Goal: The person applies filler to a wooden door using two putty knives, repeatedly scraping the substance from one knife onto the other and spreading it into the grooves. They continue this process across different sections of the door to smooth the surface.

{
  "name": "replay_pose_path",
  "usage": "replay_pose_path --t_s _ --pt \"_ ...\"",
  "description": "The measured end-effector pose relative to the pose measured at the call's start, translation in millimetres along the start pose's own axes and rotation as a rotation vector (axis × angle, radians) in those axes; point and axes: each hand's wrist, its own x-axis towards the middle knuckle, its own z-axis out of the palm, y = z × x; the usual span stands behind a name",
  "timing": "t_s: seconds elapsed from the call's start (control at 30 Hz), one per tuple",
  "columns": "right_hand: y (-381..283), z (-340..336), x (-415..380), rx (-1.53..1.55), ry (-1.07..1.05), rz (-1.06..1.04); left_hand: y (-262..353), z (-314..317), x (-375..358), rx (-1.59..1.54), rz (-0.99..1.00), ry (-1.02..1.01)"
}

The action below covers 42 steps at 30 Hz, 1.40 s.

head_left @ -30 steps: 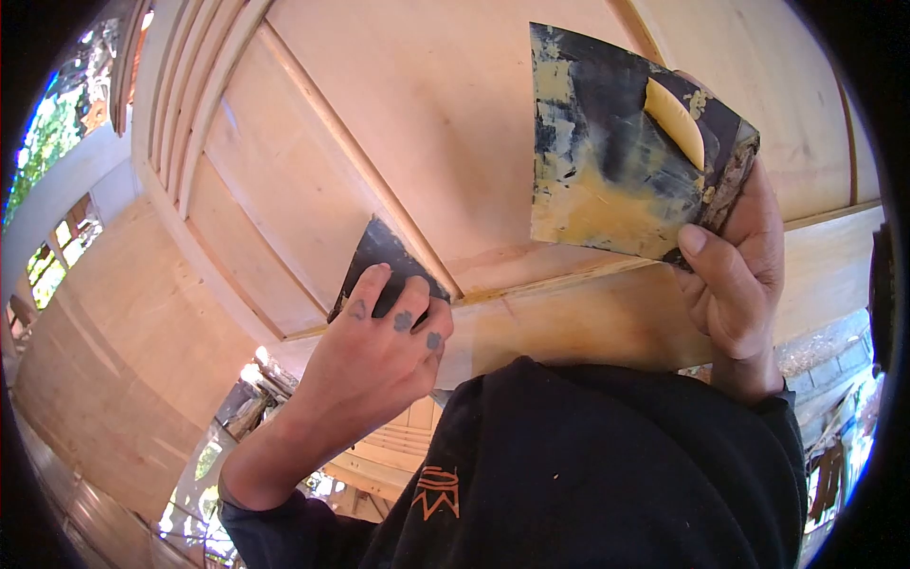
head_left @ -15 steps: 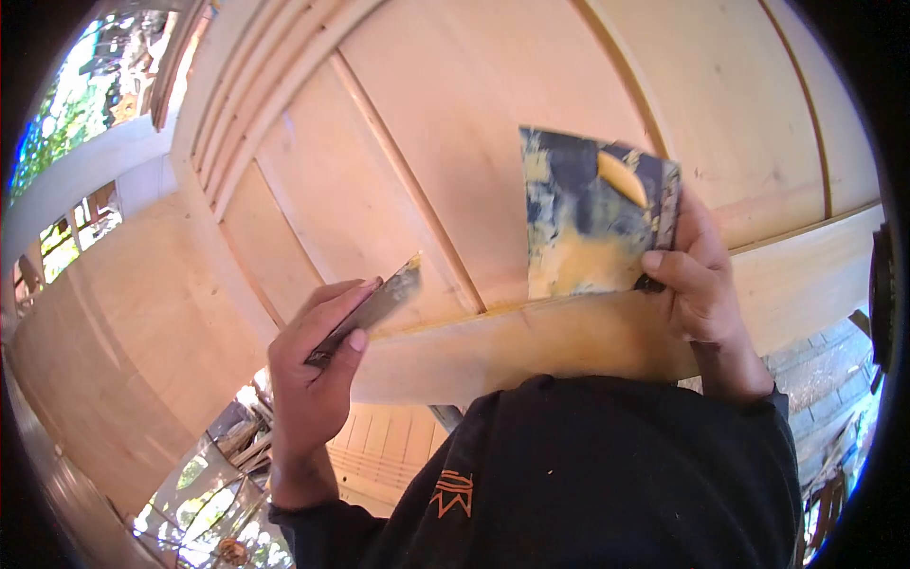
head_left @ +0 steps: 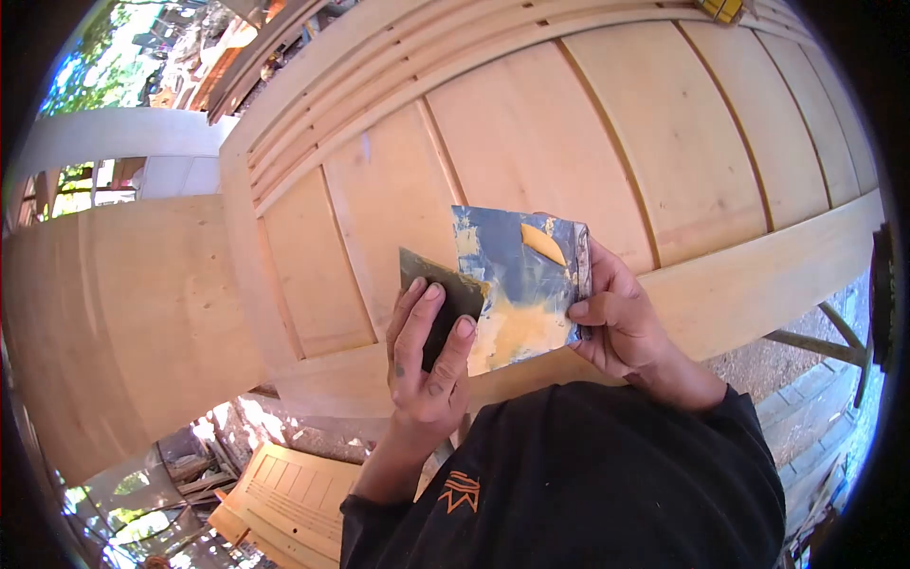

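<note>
My left hand (head_left: 428,365) is closed on a thin dark putty scraper (head_left: 455,305), with several fingers lying across its face. Yellowish putty clings along the scraper's upper edge, which meets or overlaps the left side of a flat putty board (head_left: 495,261). My right hand (head_left: 621,318) grips that board by its right edge, thumb on the top face. Pale yellow putty is smeared over the board's lower part, and a thicker curved lump of putty (head_left: 543,244) sits near its top right. Both tools are held above the lower rail of a wooden panelled door (head_left: 531,123).
Grooved panels and slatted mouldings run across the door. A plain wooden board (head_left: 142,322) lies to the left. Below stands another slatted wooden panel (head_left: 294,493). A yellow object (head_left: 722,9) rests at the top edge. Support legs (head_left: 825,346) show at right.
My left hand has turned and moved right, bringing the scraper to the putty board. My right hand has moved left and down with the board. The view has shifted, showing more of the door.
</note>
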Motion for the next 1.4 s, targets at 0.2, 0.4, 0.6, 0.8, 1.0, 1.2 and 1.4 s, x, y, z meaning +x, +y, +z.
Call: replay_pose_path --t_s 0.2,0.4,0.6,0.8,1.0,1.2,1.4 --pt "23.5 13.0 -18.5 -0.124 -0.037 0.021 -18.7 -24.9 -38.4 0.125 0.073 -0.015" --pt "24.4 19.3 -41.3 -0.119 -0.23 -0.05 -33.4 -45.4 -69.6 0.001 -0.275 0.073" --pt "34.9 40.8 -48.0 -0.114 -0.21 0.072 -32.5 -99.4 -41.4 -1.583 -0.703 0.181" --pt "48.0 27.3 -44.9 -0.063 -0.34 0.211 -26.8 -73.9 -25.8 -1.563 -0.728 -0.286" --pt "42.0 21.9 -46.3 -0.137 -0.261 0.161 -54.9 -58.9 -31.5 -1.118 -0.751 -0.374" --pt "38.9 3.1 -45.6 -0.122 -0.231 0.162 -51.8 -81.1 -24.8 -0.986 -0.804 -0.244" --pt "42.6 8.9 -34.6 -0.131 -0.245 0.186 -42.7 -76.3 -17.1 -1.299 -0.782 -0.301"
